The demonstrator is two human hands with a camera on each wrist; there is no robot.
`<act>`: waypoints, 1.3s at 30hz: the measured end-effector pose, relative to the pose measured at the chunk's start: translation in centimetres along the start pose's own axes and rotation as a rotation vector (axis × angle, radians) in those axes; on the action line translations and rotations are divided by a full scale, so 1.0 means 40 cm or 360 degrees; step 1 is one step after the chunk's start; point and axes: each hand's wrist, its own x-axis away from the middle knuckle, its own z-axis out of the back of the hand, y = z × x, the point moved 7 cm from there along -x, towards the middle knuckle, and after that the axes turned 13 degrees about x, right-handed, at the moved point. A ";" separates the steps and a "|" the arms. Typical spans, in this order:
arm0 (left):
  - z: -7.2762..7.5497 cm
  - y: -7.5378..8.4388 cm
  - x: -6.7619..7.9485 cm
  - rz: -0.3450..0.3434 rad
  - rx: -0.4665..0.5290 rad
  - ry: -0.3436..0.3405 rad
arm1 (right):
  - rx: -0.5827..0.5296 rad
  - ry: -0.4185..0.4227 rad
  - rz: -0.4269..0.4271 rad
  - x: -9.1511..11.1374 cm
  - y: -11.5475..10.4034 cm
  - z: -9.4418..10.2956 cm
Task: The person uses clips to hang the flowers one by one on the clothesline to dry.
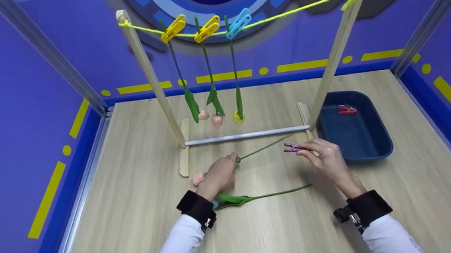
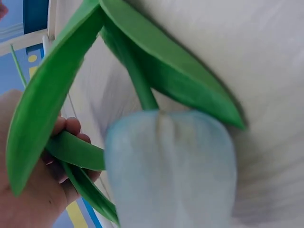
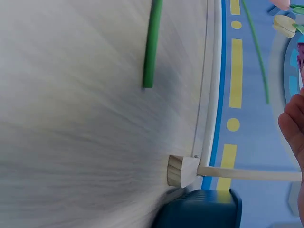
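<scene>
My left hand [image 1: 219,174] grips an artificial pink tulip [image 1: 198,179] by its stem near the leaves, and the thin green stem points off to the right. In the left wrist view, that hand's fingers curl round the stem and leaves. A purple clothespin [image 1: 292,147] is pinched between the thumb and fingers of my right hand [image 1: 326,159], its prongs facing left beside the stem's end. On the table below lies a second tulip with green leaves [image 1: 233,199]; its pale blue-white bloom [image 2: 171,166], mostly covered by my left wrist from above, fills the left wrist view.
A yellow line [image 1: 300,8] spans two wooden posts joined by a white bar [image 1: 246,135]. Three tulips hang bloom-down from it by two yellow clothespins [image 1: 207,29] and a blue clothespin [image 1: 238,23]. At right, a dark blue basin [image 1: 372,147] holds a red clothespin [image 1: 347,110].
</scene>
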 end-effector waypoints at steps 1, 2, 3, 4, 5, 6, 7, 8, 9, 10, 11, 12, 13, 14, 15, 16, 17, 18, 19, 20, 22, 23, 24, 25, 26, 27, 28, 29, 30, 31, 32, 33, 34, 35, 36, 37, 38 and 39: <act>0.004 -0.001 0.002 -0.0003 0.0016 0.0021 | 0.0004 -0.0002 0.0006 0.002 0.001 -0.001; 0.008 -0.001 0.004 -0.0011 0.0025 0.0041 | 0.0003 -0.0009 0.0008 0.004 0.002 -0.001; 0.012 -0.001 0.006 -0.0022 0.0035 0.0063 | 0.0009 -0.0014 0.0013 0.006 0.003 -0.003; 0.016 -0.001 0.007 -0.0034 0.0037 0.0083 | 0.0016 -0.0020 0.0017 0.007 0.003 -0.003; 0.019 0.001 0.009 -0.0048 0.0035 0.0105 | 0.0027 -0.0031 0.0014 0.009 0.004 -0.004; 0.023 0.002 0.009 -0.0062 0.0034 0.0132 | 0.0034 -0.0038 0.0013 0.010 0.004 -0.004; 0.027 0.005 0.009 -0.0079 0.0028 0.0162 | 0.0038 -0.0041 0.0017 0.010 0.004 -0.004; 0.031 0.008 0.009 -0.0097 0.0028 0.0194 | 0.0039 -0.0043 0.0020 0.011 0.003 -0.004; 0.035 0.013 0.008 -0.0113 0.0032 0.0226 | 0.0044 -0.0041 0.0027 0.011 0.002 -0.004; 0.039 0.017 0.007 -0.0125 0.0035 0.0260 | 0.0045 -0.0039 0.0028 0.011 0.001 -0.003; 0.044 0.022 0.005 -0.0135 0.0045 0.0296 | 0.0043 -0.0038 0.0029 0.012 0.001 -0.003; 0.048 0.027 0.003 -0.0140 0.0058 0.0327 | 0.0039 -0.0037 0.0033 0.012 0.000 -0.004; 0.053 0.033 0.001 -0.0143 0.0071 0.0356 | 0.0038 -0.0037 0.0036 0.012 0.000 -0.005; 0.058 0.038 -0.001 -0.0143 0.0088 0.0379 | 0.0040 -0.0046 0.0032 0.013 0.001 -0.006; 0.063 0.044 -0.003 -0.0145 0.0107 0.0401 | 0.0044 -0.0054 0.0027 0.014 0.002 -0.008; 0.068 0.050 -0.005 -0.0152 0.0127 0.0421 | 0.0047 -0.0065 0.0021 0.016 0.003 -0.010; 0.072 0.057 -0.006 -0.0159 0.0149 0.0434 | 0.0052 -0.0078 0.0015 0.017 0.005 -0.012; 0.077 0.065 -0.006 -0.0176 0.0166 0.0453 | 0.0056 -0.0093 0.0010 0.019 0.007 -0.015; 0.082 0.073 -0.007 -0.0196 0.0183 0.0471 | 0.0060 -0.0106 0.0004 0.021 0.009 -0.017; 0.087 0.082 -0.007 -0.0219 0.0197 0.0492 | 0.0060 -0.0116 -0.0002 0.022 0.010 -0.019; 0.097 0.100 -0.006 -0.0268 0.0210 0.0540 | 0.0058 -0.0130 -0.0007 0.025 0.010 -0.023; 0.104 0.109 -0.006 -0.0282 0.0215 0.0567 | 0.0053 -0.0136 -0.0009 0.025 0.010 -0.025; 0.112 0.118 -0.005 -0.0298 0.0223 0.0598 | 0.0049 -0.0139 -0.0009 0.026 0.009 -0.027; 0.120 0.127 -0.006 -0.0308 0.0239 0.0625 | 0.0046 -0.0141 -0.0008 0.027 0.008 -0.028; 0.129 0.136 -0.006 -0.0315 0.0257 0.0652 | 0.0042 -0.0145 -0.0005 0.029 0.007 -0.031; 0.137 0.145 -0.007 -0.0320 0.0277 0.0672 | 0.0038 -0.0148 -0.0001 0.031 0.006 -0.033; 0.146 0.154 -0.009 -0.0323 0.0303 0.0695 | 0.0034 -0.0155 0.0001 0.034 0.006 -0.036; 0.155 0.163 -0.011 -0.0326 0.0331 0.0714 | 0.0031 -0.0161 0.0003 0.036 0.005 -0.038; 0.164 0.171 -0.013 -0.0332 0.0363 0.0732 | 0.0030 -0.0168 0.0006 0.038 0.005 -0.040; 0.172 0.178 -0.015 -0.0335 0.0396 0.0750 | 0.0029 -0.0176 0.0008 0.040 0.004 -0.043; 0.181 0.184 -0.017 -0.0338 0.0429 0.0768 | 0.0027 -0.0182 0.0008 0.041 0.004 -0.045; 0.190 0.191 -0.019 -0.0346 0.0462 0.0788 | 0.0026 -0.0189 0.0006 0.042 0.003 -0.048; 0.198 0.197 -0.021 -0.0355 0.0497 0.0808 | 0.0030 -0.0196 -0.0001 0.043 0.003 -0.049; 0.207 0.201 -0.023 -0.0364 0.0531 0.0826 | 0.0034 -0.0201 -0.0007 0.043 0.003 -0.051; 0.217 0.206 -0.024 -0.0370 0.0562 0.0850 | 0.0038 -0.0203 -0.0012 0.043 0.002 -0.052; 0.225 0.209 -0.025 -0.0373 0.0589 0.0872 | 0.0039 -0.0206 -0.0018 0.043 0.002 -0.052; 0.235 0.213 -0.027 -0.0381 0.0612 0.0894 | 0.0039 -0.0206 -0.0023 0.043 0.002 -0.053; 0.244 0.216 -0.028 -0.0390 0.0632 0.0914 | 0.0037 -0.0209 -0.0028 0.043 0.001 -0.054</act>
